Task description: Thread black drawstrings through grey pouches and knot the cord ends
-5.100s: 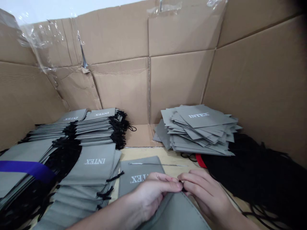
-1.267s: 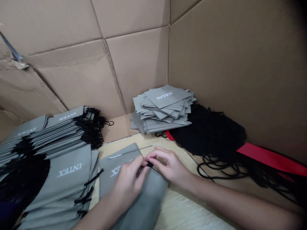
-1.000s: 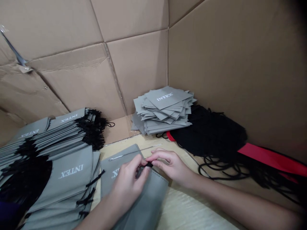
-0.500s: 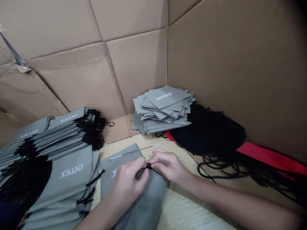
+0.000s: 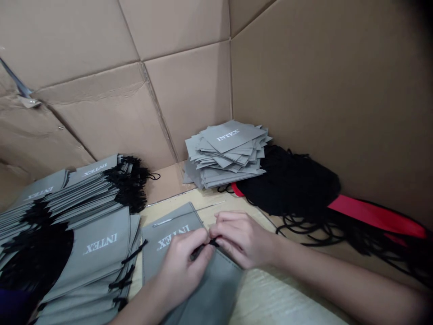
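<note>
My left hand [image 5: 187, 259] and my right hand [image 5: 238, 237] meet over a grey fabric pouch [image 5: 216, 289] near the front of the table. Both are closed in a pinch on a short black cord [image 5: 214, 243] at the pouch's stitched edge; the fingers cover most of it. Beneath lies another grey pouch [image 5: 182, 216] with white INTEX lettering, partly hidden by my left hand. A thin metal threading needle [image 5: 189, 214] with a looped end rests across that lower pouch, just beyond my fingers.
Stacks of grey pouches with black cords [image 5: 98, 243] fill the left side. A loose pile of grey pouches [image 5: 230, 153] stands at the back. Right of it lies a bundle of black cords [image 5: 294, 180] with a red band [image 5: 375, 216]. Cardboard walls [image 5: 189, 90] rise behind and at the right.
My right hand has turned and its fingers have curled closer against my left hand at the cord. The held pouch has shifted slightly right, and more lettering on the lower pouch shows.
</note>
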`<state>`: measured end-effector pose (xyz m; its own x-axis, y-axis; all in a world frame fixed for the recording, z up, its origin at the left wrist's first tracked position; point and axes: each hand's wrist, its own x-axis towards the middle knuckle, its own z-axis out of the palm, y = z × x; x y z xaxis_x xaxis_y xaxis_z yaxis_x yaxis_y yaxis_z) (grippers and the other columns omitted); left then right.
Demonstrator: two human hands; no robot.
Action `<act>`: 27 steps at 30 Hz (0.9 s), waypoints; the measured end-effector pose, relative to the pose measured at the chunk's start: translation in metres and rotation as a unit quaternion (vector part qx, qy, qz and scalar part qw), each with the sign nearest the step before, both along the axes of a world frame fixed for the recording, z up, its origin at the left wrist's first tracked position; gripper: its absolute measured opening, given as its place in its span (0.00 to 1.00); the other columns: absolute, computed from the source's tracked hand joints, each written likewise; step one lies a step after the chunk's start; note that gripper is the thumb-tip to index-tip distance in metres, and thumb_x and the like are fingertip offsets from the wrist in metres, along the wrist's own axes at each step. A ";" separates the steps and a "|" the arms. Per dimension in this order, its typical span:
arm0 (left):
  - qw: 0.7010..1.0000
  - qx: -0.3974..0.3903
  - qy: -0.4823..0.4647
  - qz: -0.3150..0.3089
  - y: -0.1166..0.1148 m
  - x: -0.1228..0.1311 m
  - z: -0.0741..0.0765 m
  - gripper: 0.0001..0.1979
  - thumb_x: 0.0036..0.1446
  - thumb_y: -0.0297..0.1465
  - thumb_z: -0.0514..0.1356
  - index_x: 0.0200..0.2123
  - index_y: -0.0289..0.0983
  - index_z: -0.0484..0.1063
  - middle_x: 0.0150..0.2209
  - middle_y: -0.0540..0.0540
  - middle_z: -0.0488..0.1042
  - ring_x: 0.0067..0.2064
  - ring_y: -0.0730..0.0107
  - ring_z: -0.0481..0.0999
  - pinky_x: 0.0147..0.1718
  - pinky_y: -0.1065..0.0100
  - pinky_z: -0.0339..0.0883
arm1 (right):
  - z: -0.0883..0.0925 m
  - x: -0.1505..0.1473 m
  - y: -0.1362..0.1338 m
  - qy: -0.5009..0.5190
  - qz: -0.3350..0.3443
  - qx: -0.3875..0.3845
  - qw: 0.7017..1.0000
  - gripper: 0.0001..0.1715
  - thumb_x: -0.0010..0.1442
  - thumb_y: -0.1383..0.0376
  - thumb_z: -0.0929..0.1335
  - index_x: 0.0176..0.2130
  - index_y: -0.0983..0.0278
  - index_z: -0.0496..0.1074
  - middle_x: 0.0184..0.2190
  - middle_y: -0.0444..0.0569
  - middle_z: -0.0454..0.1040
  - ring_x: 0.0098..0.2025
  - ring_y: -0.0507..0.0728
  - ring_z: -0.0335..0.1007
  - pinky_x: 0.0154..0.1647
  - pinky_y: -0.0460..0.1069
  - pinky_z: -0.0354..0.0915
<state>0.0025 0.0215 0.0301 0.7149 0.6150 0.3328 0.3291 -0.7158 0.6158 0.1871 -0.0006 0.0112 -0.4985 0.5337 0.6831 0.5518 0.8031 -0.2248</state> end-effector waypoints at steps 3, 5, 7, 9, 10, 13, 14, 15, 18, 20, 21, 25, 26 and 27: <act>0.999 0.028 -0.021 -0.011 0.001 -0.001 -0.004 0.11 0.59 0.27 0.51 0.23 0.37 0.58 0.22 0.52 0.61 0.25 0.75 0.61 0.25 0.75 0.56 | 0.001 -0.002 -0.002 0.034 -0.006 -0.044 0.998 0.05 0.57 0.70 0.61 0.34 0.65 0.65 0.24 0.47 0.67 0.26 0.52 0.62 0.26 0.46 0.60; 0.997 0.057 -0.037 -0.031 0.002 -0.002 -0.006 0.11 0.59 0.25 0.50 0.23 0.37 0.59 0.23 0.51 0.62 0.25 0.75 0.62 0.26 0.74 0.57 | 0.001 -0.004 -0.002 0.071 -0.011 -0.063 0.995 0.04 0.55 0.70 0.61 0.32 0.64 0.64 0.24 0.45 0.66 0.24 0.50 0.62 0.25 0.44 0.59; 0.993 0.094 -0.053 -0.058 0.004 -0.004 -0.007 0.11 0.59 0.24 0.50 0.24 0.37 0.60 0.25 0.50 0.64 0.27 0.74 0.64 0.27 0.74 0.58 | 0.000 -0.007 -0.002 0.105 -0.010 -0.088 0.991 0.03 0.54 0.71 0.61 0.31 0.63 0.62 0.22 0.42 0.64 0.23 0.49 0.61 0.24 0.43 0.58; 0.986 0.140 -0.038 -0.079 0.006 -0.008 -0.007 0.09 0.58 0.21 0.49 0.28 0.37 0.63 0.27 0.48 0.67 0.28 0.74 0.66 0.27 0.74 0.58 | -0.002 -0.009 -0.002 0.139 0.000 -0.141 0.980 0.04 0.54 0.71 0.61 0.31 0.63 0.61 0.22 0.40 0.62 0.22 0.48 0.58 0.23 0.42 0.57; 0.982 0.169 -0.018 -0.084 0.007 -0.010 -0.007 0.09 0.58 0.20 0.48 0.31 0.37 0.64 0.29 0.48 0.69 0.30 0.73 0.68 0.27 0.74 0.57 | -0.002 -0.011 -0.002 0.160 0.007 -0.179 0.971 0.03 0.54 0.71 0.61 0.32 0.63 0.61 0.22 0.39 0.61 0.22 0.47 0.57 0.22 0.42 0.56; 0.965 0.246 0.034 -0.085 0.010 -0.015 -0.007 0.13 0.57 0.19 0.47 0.41 0.38 0.65 0.35 0.45 0.72 0.32 0.71 0.70 0.26 0.73 0.56 | -0.004 -0.015 -0.003 0.230 0.042 -0.283 0.930 0.02 0.57 0.68 0.61 0.32 0.63 0.61 0.22 0.39 0.59 0.22 0.46 0.54 0.20 0.40 0.53; 0.965 0.249 0.027 -0.085 0.010 -0.015 -0.007 0.13 0.57 0.20 0.47 0.41 0.38 0.65 0.35 0.45 0.72 0.33 0.71 0.71 0.27 0.73 0.57 | -0.004 -0.015 -0.004 0.251 0.052 -0.302 0.918 0.03 0.58 0.67 0.61 0.32 0.63 0.61 0.22 0.39 0.59 0.22 0.46 0.53 0.20 0.40 0.52; 0.969 0.232 0.013 -0.082 0.011 -0.014 -0.007 0.12 0.58 0.20 0.47 0.40 0.38 0.65 0.34 0.45 0.72 0.33 0.72 0.71 0.28 0.73 0.58 | -0.004 -0.015 -0.004 0.266 0.058 -0.315 0.909 0.04 0.59 0.66 0.60 0.32 0.63 0.60 0.22 0.38 0.58 0.22 0.46 0.52 0.19 0.40 0.51; 0.993 0.116 -0.015 -0.033 0.012 -0.010 -0.006 0.07 0.58 0.22 0.50 0.35 0.38 0.65 0.30 0.48 0.72 0.30 0.74 0.71 0.28 0.75 0.61 | -0.004 -0.013 -0.003 0.285 0.062 -0.341 0.893 0.08 0.62 0.62 0.59 0.34 0.63 0.61 0.21 0.38 0.58 0.21 0.47 0.52 0.19 0.41 0.51; 0.999 0.052 0.005 0.016 0.013 -0.006 -0.004 0.04 0.58 0.24 0.52 0.34 0.38 0.65 0.28 0.50 0.72 0.28 0.75 0.70 0.27 0.76 0.61 | -0.003 -0.010 -0.003 0.283 0.062 -0.361 0.887 0.13 0.64 0.59 0.57 0.35 0.64 0.62 0.22 0.39 0.60 0.21 0.47 0.54 0.20 0.42 0.53; 0.999 0.033 0.019 0.035 0.013 -0.005 -0.004 0.03 0.57 0.25 0.53 0.33 0.38 0.65 0.27 0.51 0.72 0.27 0.75 0.69 0.26 0.76 0.60 | -0.002 -0.008 -0.002 0.281 0.060 -0.370 0.883 0.15 0.65 0.57 0.56 0.36 0.64 0.62 0.22 0.40 0.62 0.21 0.47 0.55 0.21 0.42 0.54; 0.997 0.001 0.047 0.067 0.013 -0.003 -0.002 0.02 0.57 0.27 0.54 0.32 0.39 0.65 0.26 0.53 0.72 0.24 0.76 0.68 0.24 0.76 0.58 | -0.001 -0.003 0.001 0.266 0.064 -0.387 0.880 0.16 0.62 0.54 0.60 0.36 0.64 0.63 0.26 0.42 0.63 0.25 0.48 0.59 0.25 0.43 0.56; 0.996 -0.004 0.050 0.069 0.012 -0.003 -0.001 0.01 0.56 0.27 0.54 0.33 0.39 0.65 0.26 0.53 0.72 0.23 0.77 0.67 0.23 0.76 0.58 | -0.001 -0.002 0.002 0.258 0.070 -0.393 0.880 0.16 0.61 0.53 0.61 0.36 0.64 0.62 0.26 0.41 0.62 0.26 0.48 0.59 0.25 0.43 0.56; 0.996 -0.010 0.054 0.070 0.012 -0.003 0.000 0.01 0.56 0.27 0.54 0.33 0.39 0.65 0.27 0.54 0.73 0.23 0.77 0.67 0.23 0.76 0.58 | -0.001 -0.001 0.003 0.250 0.077 -0.401 0.878 0.16 0.60 0.53 0.62 0.36 0.64 0.62 0.25 0.41 0.61 0.26 0.48 0.58 0.25 0.43 0.55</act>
